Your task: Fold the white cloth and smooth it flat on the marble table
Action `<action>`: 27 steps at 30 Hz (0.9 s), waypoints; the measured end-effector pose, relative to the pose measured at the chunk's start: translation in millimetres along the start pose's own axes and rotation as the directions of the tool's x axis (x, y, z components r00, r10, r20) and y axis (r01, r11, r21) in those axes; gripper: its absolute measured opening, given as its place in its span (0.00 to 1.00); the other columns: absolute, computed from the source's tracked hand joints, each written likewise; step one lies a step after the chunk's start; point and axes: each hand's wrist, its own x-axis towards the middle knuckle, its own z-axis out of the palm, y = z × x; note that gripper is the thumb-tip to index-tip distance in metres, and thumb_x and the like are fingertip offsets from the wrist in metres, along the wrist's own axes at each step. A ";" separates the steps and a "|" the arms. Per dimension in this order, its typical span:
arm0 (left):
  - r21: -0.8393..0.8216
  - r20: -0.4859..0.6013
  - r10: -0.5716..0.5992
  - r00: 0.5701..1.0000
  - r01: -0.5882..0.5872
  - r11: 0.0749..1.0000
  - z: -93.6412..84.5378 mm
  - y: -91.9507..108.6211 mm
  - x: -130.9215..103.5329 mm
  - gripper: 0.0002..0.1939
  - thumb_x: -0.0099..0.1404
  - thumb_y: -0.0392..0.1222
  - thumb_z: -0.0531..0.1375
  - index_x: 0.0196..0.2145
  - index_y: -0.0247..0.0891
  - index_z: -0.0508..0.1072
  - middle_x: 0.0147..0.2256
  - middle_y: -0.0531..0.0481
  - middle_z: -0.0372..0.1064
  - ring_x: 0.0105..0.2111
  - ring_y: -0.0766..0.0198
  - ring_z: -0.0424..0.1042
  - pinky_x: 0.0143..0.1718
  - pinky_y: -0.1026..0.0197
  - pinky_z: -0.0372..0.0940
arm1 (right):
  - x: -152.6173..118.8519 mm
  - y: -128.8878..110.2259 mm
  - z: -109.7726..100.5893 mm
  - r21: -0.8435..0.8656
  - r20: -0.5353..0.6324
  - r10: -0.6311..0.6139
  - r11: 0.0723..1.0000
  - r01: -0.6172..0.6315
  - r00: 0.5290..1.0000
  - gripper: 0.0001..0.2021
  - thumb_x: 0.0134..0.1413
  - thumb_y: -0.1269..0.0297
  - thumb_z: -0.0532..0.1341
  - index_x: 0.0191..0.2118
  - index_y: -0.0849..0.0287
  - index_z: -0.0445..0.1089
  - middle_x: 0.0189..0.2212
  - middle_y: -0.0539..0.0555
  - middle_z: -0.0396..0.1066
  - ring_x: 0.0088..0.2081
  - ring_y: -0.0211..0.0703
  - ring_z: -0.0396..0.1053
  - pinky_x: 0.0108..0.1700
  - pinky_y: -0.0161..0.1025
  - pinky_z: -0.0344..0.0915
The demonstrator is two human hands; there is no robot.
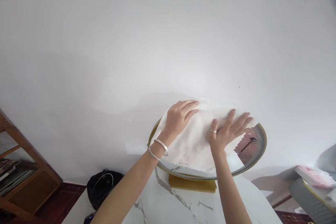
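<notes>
A thin white cloth (194,140) with zigzag edges lies spread over the face of a round mirror (253,147). The mirror has a gold rim and leans back on a gold base (193,183). My left hand (178,117), with bangles on the wrist, rests on the upper left of the cloth, fingers extended to the right and thumb apart. On the right part of the cloth, my right hand (225,131) presses flat with its fingers spread and a ring on the thumb. Bare glass shows at the lower right, reflecting a reddish floor.
The mirror stands on a white marble-patterned table (178,210) against a white wall (157,35). A black bag (101,185) sits at the table's left edge. Far left is a wooden shelf (31,182); at right, a pink-and-white packet (315,176) lies on a grey cabinet (307,192).
</notes>
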 end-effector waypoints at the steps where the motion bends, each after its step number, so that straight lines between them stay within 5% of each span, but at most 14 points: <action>1: -0.001 -0.020 -0.043 0.999 0.043 0.999 -5.1 -6.6 -13.1 0.15 0.69 0.44 0.56 0.51 0.43 0.71 0.48 0.50 0.74 0.48 0.64 0.72 0.50 0.59 0.68 | -5.2 -8.9 1.1 0.015 0.038 -0.050 0.999 0.050 0.998 0.32 0.65 0.51 0.49 0.70 0.55 0.42 0.70 0.64 0.32 0.68 0.71 0.32 0.59 0.77 0.35; 5: 0.010 -0.137 -0.258 0.956 0.262 0.965 -19.5 -34.2 -90.0 0.23 0.69 0.42 0.57 0.60 0.43 0.63 0.52 0.45 0.71 0.52 0.60 0.71 0.51 0.55 0.70 | -41.5 -42.3 -0.1 0.112 0.202 -0.307 0.951 0.289 0.930 0.35 0.63 0.51 0.53 0.70 0.50 0.40 0.70 0.60 0.29 0.68 0.72 0.32 0.59 0.78 0.32; 9: 0.029 -0.307 -0.362 0.880 0.389 0.921 -24.0 -47.6 -170.0 0.24 0.68 0.36 0.57 0.61 0.45 0.63 0.53 0.44 0.71 0.51 0.58 0.72 0.48 0.56 0.72 | -94.1 -49.8 -5.0 0.182 0.257 -0.566 0.824 0.536 0.783 0.32 0.60 0.49 0.58 0.67 0.46 0.51 0.65 0.58 0.55 0.67 0.63 0.47 0.63 0.68 0.41; 12: 0.086 -0.336 -0.279 0.900 0.325 0.942 -24.0 -45.7 -193.1 0.26 0.67 0.32 0.57 0.61 0.45 0.62 0.56 0.45 0.68 0.55 0.56 0.70 0.47 0.56 0.73 | -120.0 -40.5 -3.9 0.197 0.225 -0.666 0.746 0.636 0.711 0.26 0.59 0.52 0.61 0.62 0.46 0.62 0.57 0.56 0.67 0.63 0.53 0.56 0.61 0.48 0.55; 15: 0.137 -0.322 -0.117 0.940 0.169 0.976 -21.1 -37.6 -168.7 0.28 0.67 0.30 0.56 0.62 0.45 0.61 0.58 0.46 0.66 0.60 0.53 0.63 0.54 0.50 0.69 | -117.4 -32.3 0.9 0.166 0.210 -0.576 0.818 0.552 0.790 0.30 0.58 0.54 0.62 0.65 0.49 0.58 0.60 0.58 0.64 0.63 0.54 0.57 0.59 0.43 0.58; 19: 0.125 -0.313 0.018 0.950 0.023 0.992 -11.7 -22.9 -86.3 0.26 0.69 0.32 0.54 0.62 0.45 0.60 0.59 0.46 0.65 0.63 0.54 0.57 0.58 0.48 0.66 | -70.8 -29.4 2.6 0.047 0.174 -0.354 0.935 0.351 0.919 0.34 0.61 0.48 0.57 0.68 0.49 0.48 0.66 0.63 0.51 0.66 0.67 0.47 0.62 0.70 0.40; 22: 0.121 -0.308 0.010 0.951 0.029 0.992 -4.7 -15.1 -32.6 0.23 0.72 0.35 0.50 0.62 0.45 0.60 0.59 0.47 0.64 0.63 0.56 0.56 0.60 0.47 0.63 | -22.2 -28.6 -1.2 -0.023 0.141 -0.268 0.962 0.274 0.953 0.31 0.62 0.44 0.52 0.66 0.53 0.53 0.67 0.65 0.48 0.67 0.71 0.42 0.58 0.79 0.30; 24: 0.131 -0.307 -0.014 0.952 0.056 0.990 -2.9 -14.7 -19.4 0.23 0.73 0.36 0.48 0.63 0.44 0.58 0.58 0.47 0.65 0.62 0.58 0.59 0.61 0.48 0.62 | 3.0 -28.4 -2.8 -0.047 0.138 -0.250 0.965 0.259 0.958 0.28 0.63 0.43 0.50 0.62 0.53 0.61 0.65 0.64 0.52 0.67 0.69 0.43 0.58 0.79 0.31; 27: 0.166 -0.310 0.015 0.951 0.039 0.985 -3.3 -22.1 -40.7 0.25 0.73 0.33 0.46 0.65 0.43 0.53 0.58 0.45 0.65 0.60 0.60 0.62 0.58 0.51 0.65 | 11.7 -28.2 0.1 0.031 0.188 -0.348 0.937 0.349 0.918 0.20 0.66 0.51 0.49 0.57 0.49 0.68 0.60 0.59 0.62 0.66 0.61 0.48 0.62 0.70 0.42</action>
